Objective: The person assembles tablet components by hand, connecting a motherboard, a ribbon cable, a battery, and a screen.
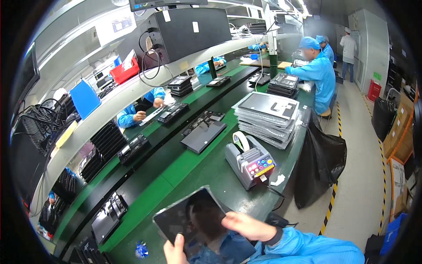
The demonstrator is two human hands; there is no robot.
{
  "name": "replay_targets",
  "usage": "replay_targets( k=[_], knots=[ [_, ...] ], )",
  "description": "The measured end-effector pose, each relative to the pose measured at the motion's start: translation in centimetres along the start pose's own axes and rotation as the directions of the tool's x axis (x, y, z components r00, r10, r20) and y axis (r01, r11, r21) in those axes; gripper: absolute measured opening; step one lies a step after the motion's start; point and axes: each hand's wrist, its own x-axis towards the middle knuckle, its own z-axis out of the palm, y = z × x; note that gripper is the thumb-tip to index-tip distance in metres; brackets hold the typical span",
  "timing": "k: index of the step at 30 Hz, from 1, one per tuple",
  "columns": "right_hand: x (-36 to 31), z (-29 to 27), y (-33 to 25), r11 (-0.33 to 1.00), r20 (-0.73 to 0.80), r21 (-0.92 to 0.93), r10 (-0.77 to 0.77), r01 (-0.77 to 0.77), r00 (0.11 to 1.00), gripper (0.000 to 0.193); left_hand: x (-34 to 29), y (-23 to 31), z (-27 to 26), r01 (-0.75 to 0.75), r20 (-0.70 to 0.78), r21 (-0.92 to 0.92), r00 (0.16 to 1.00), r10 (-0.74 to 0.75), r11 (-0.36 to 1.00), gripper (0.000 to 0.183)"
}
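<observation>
A dark, glossy flat screen panel (198, 220) is tilted up in front of me at the near edge of the bench. My left hand (175, 251) grips its lower left edge, thumb over the front face. On its right edge my right hand (248, 226) has closed, with the fingers behind hidden. Reflections cover the panel's face. Beyond the right hand stands a grey tape dispenser (250, 160) with a roll of tape and coloured buttons. A scrap of white tape (278, 180) lies beside it.
A stack of bagged flat panels (266, 116) stands behind the dispenser. Opened laptops (204, 136) lie along the conveyor (162, 160). A black bag (318, 163) hangs off the bench's right edge. One co-worker (323, 72) sits farther along; another's hands (140, 116) work across the line.
</observation>
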Motion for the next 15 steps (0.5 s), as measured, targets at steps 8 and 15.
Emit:
replay_targets(
  k=[8, 15],
  knots=[
    [2.5, -10.2, 0.9, 0.869, -0.708, 0.147, -0.241, 0.472, 0.664, 0.023, -0.5, -1.0, 0.4, -0.002, -0.091, 0.083, 0.996, 0.009, 0.997, 0.033],
    [1.5, -3.6, -4.0, 0.935, -0.275, -0.286, -0.288, 0.208, 0.917, 0.022, -0.5, -2.0, -0.1, -0.052, -0.082, 0.034, 0.995, 0.055, 0.998, 0.032]
  ],
)
